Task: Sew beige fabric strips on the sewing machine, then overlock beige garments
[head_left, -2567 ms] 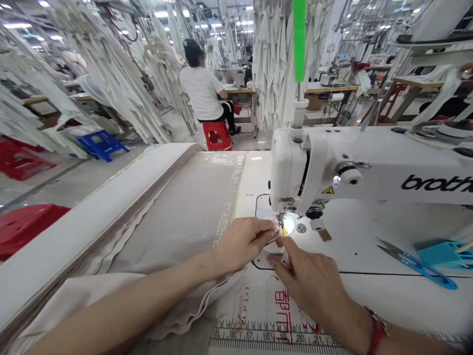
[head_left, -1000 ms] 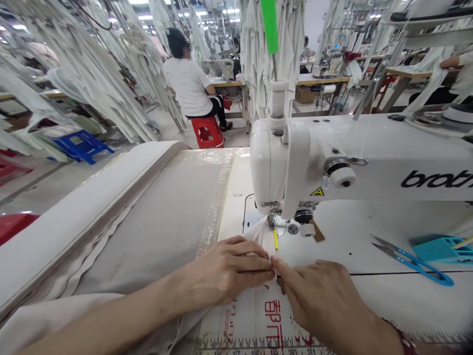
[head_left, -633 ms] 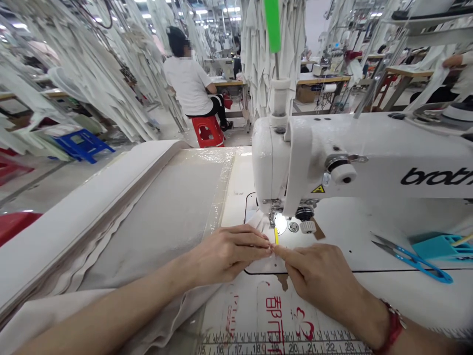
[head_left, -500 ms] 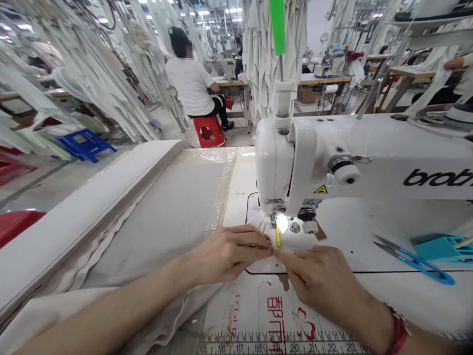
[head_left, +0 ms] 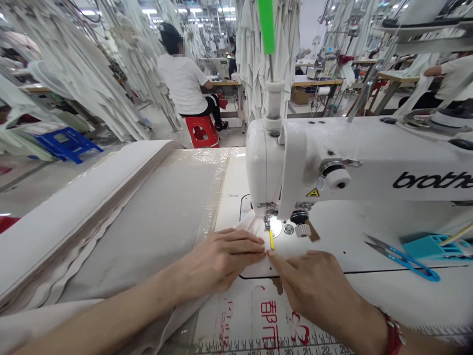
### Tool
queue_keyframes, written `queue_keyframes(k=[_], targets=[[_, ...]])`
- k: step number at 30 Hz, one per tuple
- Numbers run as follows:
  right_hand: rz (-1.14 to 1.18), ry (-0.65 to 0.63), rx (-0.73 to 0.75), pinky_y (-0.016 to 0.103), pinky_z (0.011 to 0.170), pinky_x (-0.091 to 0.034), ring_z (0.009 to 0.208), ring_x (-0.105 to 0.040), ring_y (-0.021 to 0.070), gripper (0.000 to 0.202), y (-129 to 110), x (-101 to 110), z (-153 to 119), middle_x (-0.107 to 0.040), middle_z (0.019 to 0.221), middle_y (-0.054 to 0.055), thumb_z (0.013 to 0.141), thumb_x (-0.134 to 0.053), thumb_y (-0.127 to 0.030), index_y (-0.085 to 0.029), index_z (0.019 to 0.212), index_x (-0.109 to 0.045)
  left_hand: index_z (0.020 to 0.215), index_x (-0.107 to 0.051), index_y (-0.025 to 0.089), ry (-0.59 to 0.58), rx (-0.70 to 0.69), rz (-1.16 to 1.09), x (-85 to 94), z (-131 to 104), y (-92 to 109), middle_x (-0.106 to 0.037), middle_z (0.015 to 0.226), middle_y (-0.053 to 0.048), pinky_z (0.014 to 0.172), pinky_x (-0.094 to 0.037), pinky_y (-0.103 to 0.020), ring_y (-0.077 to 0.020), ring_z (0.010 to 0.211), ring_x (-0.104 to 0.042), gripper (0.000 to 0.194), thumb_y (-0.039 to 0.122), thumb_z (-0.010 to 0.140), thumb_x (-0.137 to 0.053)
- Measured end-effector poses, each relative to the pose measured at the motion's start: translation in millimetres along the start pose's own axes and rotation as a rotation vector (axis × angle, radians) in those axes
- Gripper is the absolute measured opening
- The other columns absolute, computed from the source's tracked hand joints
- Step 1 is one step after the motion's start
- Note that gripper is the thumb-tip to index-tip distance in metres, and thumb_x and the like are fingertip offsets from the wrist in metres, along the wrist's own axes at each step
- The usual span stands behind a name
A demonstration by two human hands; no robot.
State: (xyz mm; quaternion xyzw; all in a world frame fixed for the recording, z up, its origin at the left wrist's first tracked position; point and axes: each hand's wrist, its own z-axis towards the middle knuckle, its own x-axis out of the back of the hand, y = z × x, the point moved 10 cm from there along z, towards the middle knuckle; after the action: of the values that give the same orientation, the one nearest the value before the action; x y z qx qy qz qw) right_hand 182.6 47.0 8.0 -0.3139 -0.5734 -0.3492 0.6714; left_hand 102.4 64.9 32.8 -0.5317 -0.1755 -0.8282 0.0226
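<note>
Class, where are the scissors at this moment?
The scissors lie at right in the head view, on the table beside the teal box, right of the right hand.

Stretched the left forearm (head_left: pixel 125 308) from the lower left; laid the left hand (head_left: pixel 219 259) palm down. Angled the right hand (head_left: pixel 314 281) inward, pointing its index finger (head_left: pixel 280 265) close to the left fingertips (head_left: pixel 258 244).

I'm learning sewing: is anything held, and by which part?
The left grip lies on pale cloth near the yellow strip; whether it or the right grip pinches any cannot be told.
</note>
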Motion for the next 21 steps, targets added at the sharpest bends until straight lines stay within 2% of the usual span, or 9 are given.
queue_keyframes(k=[5, 9, 12, 15, 17, 18, 20, 21], targets=[[-0.089, 0.173, -0.031, 0.030, 0.047, -0.017, 0.039, -0.050, 0.0131, 0.041, 9.8, 5.0, 8.5, -0.059, 0.050, -0.005, 0.074, -0.050, -0.001, -0.018, 0.106, -0.069, 0.114, -0.068, 0.017, 0.052, 0.054, 0.045, 2.2, 7.7, -20.1, -0.072, 0.118, -0.006, 0.099, -0.057, -0.037, -0.0184, 0.115, -0.064, 0.031, 0.009, 0.095, -0.044], [-0.066, 0.243, -0.020, 0.028, 0.047, -0.024, 0.039, -0.047, 0.0112, 0.040, 9.2, 10.7, 10.5, -0.057, 0.048, -0.006, 0.075, -0.046, 0.001, -0.017, 0.101, -0.071, 0.110, -0.068, 0.015, 0.103, 0.114, 0.177, 2.1, 13.8, -32.9, -0.074, 0.108, -0.006, 0.091, -0.059, -0.036, -0.0194, 0.106, -0.066, 0.028, 0.011, 0.094, -0.045], [-0.090, 0.321, 0.009, 0.028, 0.046, -0.027, 0.037, -0.047, 0.0104, 0.039, 3.5, 22.0, 9.4, -0.054, 0.045, -0.006, 0.080, -0.040, 0.001, -0.015, 0.096, -0.072, 0.112, -0.066, 0.013, 0.061, 0.190, 0.242, -3.2, 14.3, -41.9, -0.073, 0.101, -0.007, 0.086, -0.059, -0.037, -0.0216, 0.106, -0.064, 0.030, 0.009, 0.094, -0.042], [-0.115, 0.381, 0.030, 0.028, 0.047, -0.030, 0.037, -0.050, 0.0103, 0.039, -1.5, 31.0, 8.6, -0.055, 0.045, -0.006, 0.086, -0.037, -0.002, -0.015, 0.093, -0.073, 0.116, -0.064, 0.016, 0.031, 0.281, 0.249, 3.4, 8.1, -47.7, -0.068, 0.117, -0.009, 0.090, -0.056, -0.039, -0.0238, 0.116, -0.058, 0.027, 0.014, 0.097, -0.045], [-0.127, 0.389, 0.032, 0.028, 0.048, -0.032, 0.038, -0.051, 0.0108, 0.039, -3.2, 33.0, 9.2, -0.056, 0.046, -0.006, 0.086, -0.037, -0.003, -0.016, 0.093, -0.073, 0.125, -0.059, 0.018, 0.050, 0.393, 0.288, 21.3, -0.5, -52.1, -0.059, 0.132, -0.012, 0.092, -0.054, -0.043, -0.0285, 0.124, -0.053, 0.031, 0.028, 0.095, -0.057], [-0.135, 0.388, 0.038, 0.028, 0.048, -0.032, 0.038, -0.052, 0.0113, 0.038, -4.4, 33.1, 9.6, -0.057, 0.047, -0.006, 0.087, -0.038, -0.004, -0.016, 0.094, -0.073, 0.129, -0.055, 0.018, 0.044, 0.484, 0.317, 31.4, -6.6, -56.5, -0.057, 0.133, -0.014, 0.089, -0.055, -0.043, -0.0311, 0.121, -0.054, 0.043, 0.037, 0.092, -0.063], [-0.156, 0.368, 0.042, 0.029, 0.049, -0.033, 0.039, -0.053, 0.0127, 0.036, -6.2, 31.3, 11.1, -0.059, 0.048, -0.006, 0.087, -0.041, -0.005, -0.016, 0.097, -0.073, 0.126, -0.056, 0.015, -0.065, 0.692, 0.333, 43.4, -21.6, -66.6, -0.065, 0.116, -0.015, 0.072, -0.055, -0.038, -0.0315, 0.100, -0.064, 0.059, 0.051, 0.082, -0.071], [-0.172, 0.352, 0.040, 0.029, 0.049, -0.033, 0.040, -0.054, 0.0133, 0.035, -6.6, 29.5, 11.9, -0.059, 0.049, -0.006, 0.087, -0.043, -0.005, -0.017, 0.099, -0.073, 0.117, -0.061, 0.014, -0.155, 0.778, 0.304, 44.0, -29.0, -70.0, -0.069, 0.101, -0.012, 0.063, -0.051, -0.033, -0.0283, 0.085, -0.066, 0.054, 0.052, 0.080, -0.073]])
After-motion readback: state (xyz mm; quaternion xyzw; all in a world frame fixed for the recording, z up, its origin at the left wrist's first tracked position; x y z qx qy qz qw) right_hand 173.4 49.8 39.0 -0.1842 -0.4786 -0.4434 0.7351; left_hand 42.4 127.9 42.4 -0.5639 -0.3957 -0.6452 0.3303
